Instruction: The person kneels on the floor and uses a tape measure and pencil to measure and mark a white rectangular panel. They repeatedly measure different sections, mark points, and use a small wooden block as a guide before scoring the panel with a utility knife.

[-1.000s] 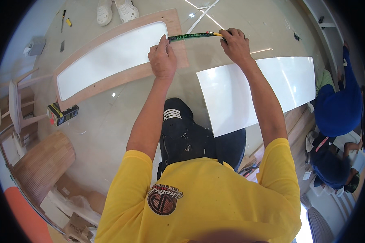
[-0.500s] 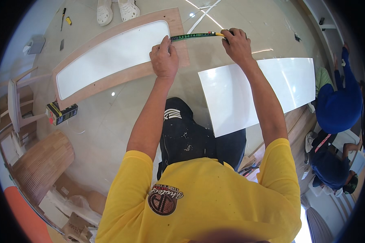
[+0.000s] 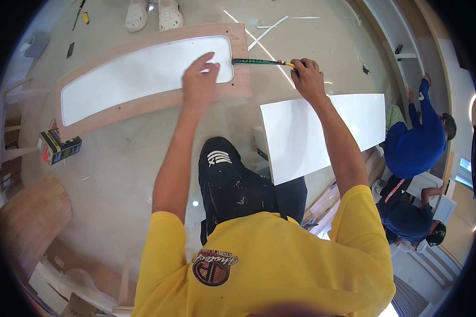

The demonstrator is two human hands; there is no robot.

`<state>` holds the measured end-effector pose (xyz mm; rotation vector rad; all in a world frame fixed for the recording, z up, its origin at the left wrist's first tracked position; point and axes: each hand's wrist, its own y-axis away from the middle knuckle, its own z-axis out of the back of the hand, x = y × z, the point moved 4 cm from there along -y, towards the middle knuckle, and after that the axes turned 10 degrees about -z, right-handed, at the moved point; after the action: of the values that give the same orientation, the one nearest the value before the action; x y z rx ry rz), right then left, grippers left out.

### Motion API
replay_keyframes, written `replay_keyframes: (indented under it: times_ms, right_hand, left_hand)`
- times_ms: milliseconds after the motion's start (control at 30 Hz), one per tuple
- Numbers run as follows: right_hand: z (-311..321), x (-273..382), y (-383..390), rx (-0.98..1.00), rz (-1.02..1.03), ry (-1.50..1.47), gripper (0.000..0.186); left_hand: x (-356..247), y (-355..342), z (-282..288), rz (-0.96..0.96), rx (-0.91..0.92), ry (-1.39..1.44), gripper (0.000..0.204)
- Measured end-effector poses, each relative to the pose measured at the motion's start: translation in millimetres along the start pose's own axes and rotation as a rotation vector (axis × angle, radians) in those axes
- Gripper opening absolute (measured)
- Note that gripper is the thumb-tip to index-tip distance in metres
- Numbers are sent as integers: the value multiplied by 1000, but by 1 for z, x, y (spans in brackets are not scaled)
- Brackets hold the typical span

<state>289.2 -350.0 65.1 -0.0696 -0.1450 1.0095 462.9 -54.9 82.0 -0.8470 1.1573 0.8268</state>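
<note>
My right hand (image 3: pixel 309 80) grips a tape measure, its fingers wrapped round the case. The dark green blade (image 3: pixel 259 62) is drawn out to the left, and its end lies at the right edge of a long white panel (image 3: pixel 137 76). That panel has rounded corners and is surrounded by a light wooden board (image 3: pixel 240 45). Over the panel, left of the blade's end, my left hand (image 3: pixel 200 79) holds nothing, with thumb and fingers apart and slightly blurred. Below my right forearm lies a glossy white board (image 3: pixel 296 132), close to my knees.
Someone's pale clogs (image 3: pixel 170 15) stand beyond the wooden board. A black and yellow can (image 3: pixel 60 147) sits at its near left corner. Two people in blue (image 3: pixel 415 148) work at the right. White strips (image 3: pixel 269 33) and a dark flat piece (image 3: pixel 70 50) lie on the tiled floor.
My left hand has come off the blade's end and moved left over the white panel, its fingers spreading. My right hand still holds the tape measure. The whole view has shifted somewhat.
</note>
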Motion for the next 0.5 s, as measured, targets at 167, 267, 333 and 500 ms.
replay_keyframes:
  times_ms: [167,267,333,500]
  right_hand:
    - [-3,-1,14,-48,-17,2,32]
    - [-10,-4,17,-74,-7,2,30]
    - [-15,-7,10,-34,-31,-4,33]
    - [-14,-8,1,87,-12,-15,34]
  left_hand:
    - [-135,-45,81,-494,207,250,42]
    - [-220,-78,112,-695,276,120,47]
    - [-258,-97,130,-663,192,-258,47]
    - [-268,-132,137,-378,93,-898,47]
